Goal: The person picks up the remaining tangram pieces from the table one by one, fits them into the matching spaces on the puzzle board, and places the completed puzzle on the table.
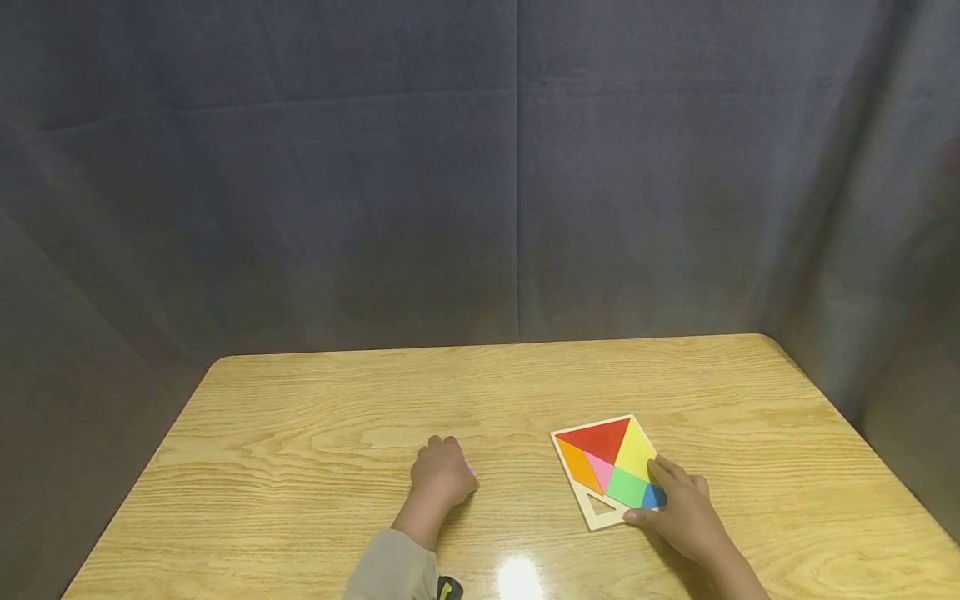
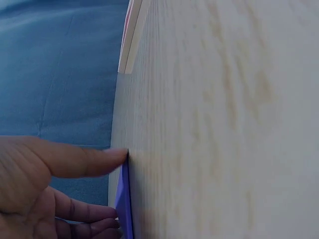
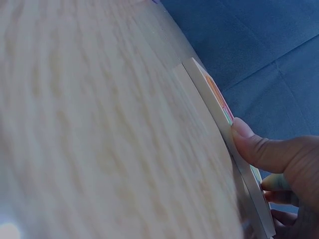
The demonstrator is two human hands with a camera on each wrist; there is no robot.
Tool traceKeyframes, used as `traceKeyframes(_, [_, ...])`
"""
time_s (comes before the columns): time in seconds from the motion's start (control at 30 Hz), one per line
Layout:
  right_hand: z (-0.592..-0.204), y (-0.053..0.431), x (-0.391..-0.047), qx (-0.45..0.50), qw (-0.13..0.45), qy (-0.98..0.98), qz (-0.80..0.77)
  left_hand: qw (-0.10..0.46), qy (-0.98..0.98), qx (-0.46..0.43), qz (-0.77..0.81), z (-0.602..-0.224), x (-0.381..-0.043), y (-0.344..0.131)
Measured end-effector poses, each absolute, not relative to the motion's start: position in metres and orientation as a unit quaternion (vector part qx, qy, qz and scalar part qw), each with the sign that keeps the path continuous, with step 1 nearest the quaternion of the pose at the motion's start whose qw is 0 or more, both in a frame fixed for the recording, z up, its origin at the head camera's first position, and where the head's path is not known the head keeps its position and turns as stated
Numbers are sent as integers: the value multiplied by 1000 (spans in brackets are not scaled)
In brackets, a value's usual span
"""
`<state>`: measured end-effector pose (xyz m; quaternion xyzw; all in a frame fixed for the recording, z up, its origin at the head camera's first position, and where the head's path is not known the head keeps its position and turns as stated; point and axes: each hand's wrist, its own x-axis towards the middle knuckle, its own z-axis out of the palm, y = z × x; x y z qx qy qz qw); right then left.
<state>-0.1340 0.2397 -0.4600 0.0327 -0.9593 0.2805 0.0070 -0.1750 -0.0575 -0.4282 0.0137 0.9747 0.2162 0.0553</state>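
A tangram board (image 1: 582, 500) with a pale wooden frame lies tilted on the table, right of centre. Red, yellow, orange, pink, green and blue pieces fill it, apart from a triangular gap at its near left corner. My right hand (image 1: 684, 512) grips its right side, the thumb on the near edge, as the right wrist view shows on the board's side (image 3: 214, 107). To the left, my left hand (image 1: 441, 473) pinches a flat purple tangram piece (image 2: 125, 201) between thumb and fingers at the tabletop. In the head view the hand hides most of this piece.
The light wood table (image 1: 300, 433) has rounded far corners. Dark grey curtains (image 1: 375, 208) hang behind it and at both sides. A bright light reflection shows on the wood near the front edge, between the two arms.
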Motion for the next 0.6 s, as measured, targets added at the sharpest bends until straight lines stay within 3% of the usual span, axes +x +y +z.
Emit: traceKeyframes(0.6, [-458,239,-133,37,5,-958,285,68,972,14,226,-431,-182,-54])
